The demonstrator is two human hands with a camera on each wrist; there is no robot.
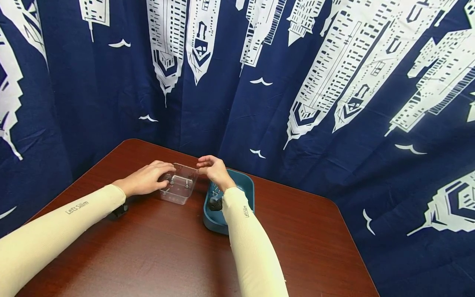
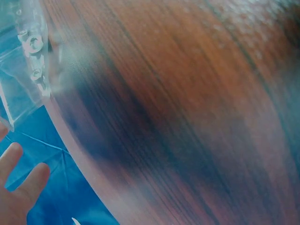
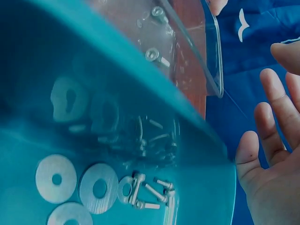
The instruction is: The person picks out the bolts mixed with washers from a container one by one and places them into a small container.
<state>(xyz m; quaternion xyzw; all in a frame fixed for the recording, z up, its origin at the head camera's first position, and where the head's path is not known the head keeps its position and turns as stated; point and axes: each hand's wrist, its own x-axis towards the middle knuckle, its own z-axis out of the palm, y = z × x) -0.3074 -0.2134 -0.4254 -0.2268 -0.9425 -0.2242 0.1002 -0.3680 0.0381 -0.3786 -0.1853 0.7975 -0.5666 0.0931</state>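
A clear plastic box rests on the table, with bolts lying inside it. My left hand is at the box's left side, fingers extended over the rim; one fingertip meets the rim in the right wrist view. To the box's right, my right hand reaches over the far part of a blue tray, its fingers loosely bent and nothing in them. Large flat washers and several small bolts lie on the tray's floor. My right forearm hides part of the tray in the head view.
The brown wooden table has its far edge just behind the box and tray. A navy curtain with white building prints hangs close behind that edge. A dark wrist camera sits under the left wrist.
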